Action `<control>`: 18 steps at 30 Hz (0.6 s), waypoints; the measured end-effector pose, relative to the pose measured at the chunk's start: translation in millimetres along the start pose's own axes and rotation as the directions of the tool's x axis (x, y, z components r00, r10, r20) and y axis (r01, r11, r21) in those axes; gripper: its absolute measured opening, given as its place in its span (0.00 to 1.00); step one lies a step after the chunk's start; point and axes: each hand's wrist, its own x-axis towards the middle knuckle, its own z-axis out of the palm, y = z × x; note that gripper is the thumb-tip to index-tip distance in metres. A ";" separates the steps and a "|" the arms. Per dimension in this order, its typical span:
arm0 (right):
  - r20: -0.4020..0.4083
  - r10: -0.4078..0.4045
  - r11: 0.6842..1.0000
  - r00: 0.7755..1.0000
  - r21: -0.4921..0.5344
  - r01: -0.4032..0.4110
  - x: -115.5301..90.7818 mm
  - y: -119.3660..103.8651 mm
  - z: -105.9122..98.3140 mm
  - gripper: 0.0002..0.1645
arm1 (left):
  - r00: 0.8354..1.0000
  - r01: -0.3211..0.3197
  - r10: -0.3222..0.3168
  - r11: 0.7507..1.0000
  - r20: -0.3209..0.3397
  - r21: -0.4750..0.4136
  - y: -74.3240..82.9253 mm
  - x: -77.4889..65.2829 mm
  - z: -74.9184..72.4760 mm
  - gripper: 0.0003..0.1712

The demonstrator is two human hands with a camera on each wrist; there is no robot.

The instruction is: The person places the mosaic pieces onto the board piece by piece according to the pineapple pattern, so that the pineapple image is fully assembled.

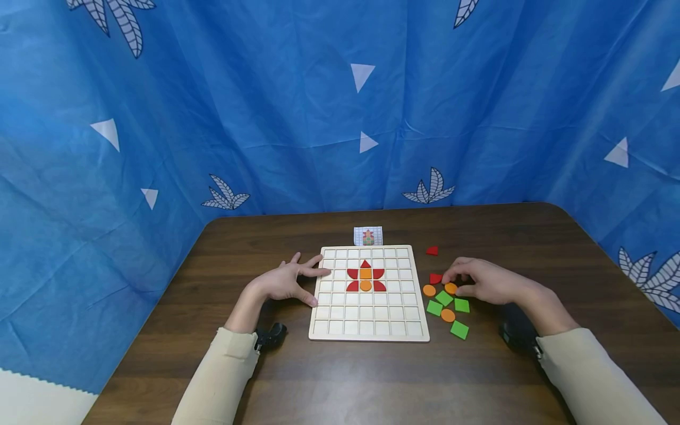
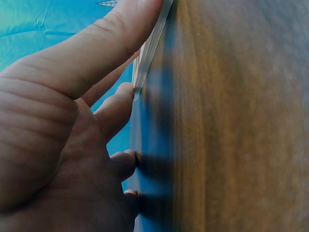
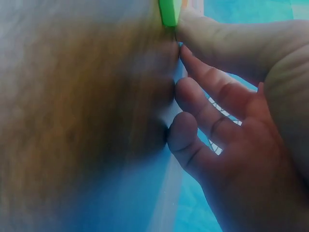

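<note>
Hands, two. Left hand (image 1: 284, 283): fingers spread, thumb and index finger touching the near side of the board. Right hand (image 1: 491, 282): fingers bent, thumb and forefinger at one orange disc; whether they pinch it cannot be told.

Board (image 1: 390, 313), one: pale, gridded, flat on the tabletop (image 1: 372, 378) between the hands. Set on it, seven pieces: one red triangle (image 1: 365, 264), four red quarter circles (image 1: 379, 287), one orange square (image 1: 365, 273), one orange circle (image 1: 365, 285).

Loose pieces, nine, between the board and the right hand or just beside that hand: orange discs (image 1: 448, 315), three, including the one at the fingertips; green squares (image 1: 459, 330), four, nearer the wearer than the fingertips; red pieces (image 1: 432, 251), two, one just beside the fingertips, one farther out.

Card (image 1: 368, 236), one: printed with a small coloured figure, at the board's far edge, beyond both hands.

Sleeves (image 1: 223, 372), two, pale. Curtain (image 1: 297, 118), blue, behind everything.
</note>
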 end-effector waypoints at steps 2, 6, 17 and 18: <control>-0.006 0.006 1.000 1.000 -0.011 -0.007 0.5 -0.3 1.1 0.12 | 1.000 0.001 -0.001 1.000 0.000 -0.002 -0.1 -0.1 0.2 0.44; -0.020 0.028 1.000 0.999 -0.014 -0.028 0.8 -2.9 1.9 0.12 | 1.000 0.006 -0.006 1.000 -0.004 -0.005 0.5 0.0 0.7 0.44; -0.031 0.027 0.999 0.999 0.025 -0.026 15.2 -31.1 1.0 0.10 | 1.000 0.001 -0.001 1.000 -0.001 -0.006 0.4 -0.4 -0.2 0.44; -0.030 0.026 0.999 0.999 0.032 -0.025 17.8 -35.4 1.6 0.10 | 1.000 0.000 0.000 1.000 -0.002 -0.005 0.4 -0.5 -0.2 0.44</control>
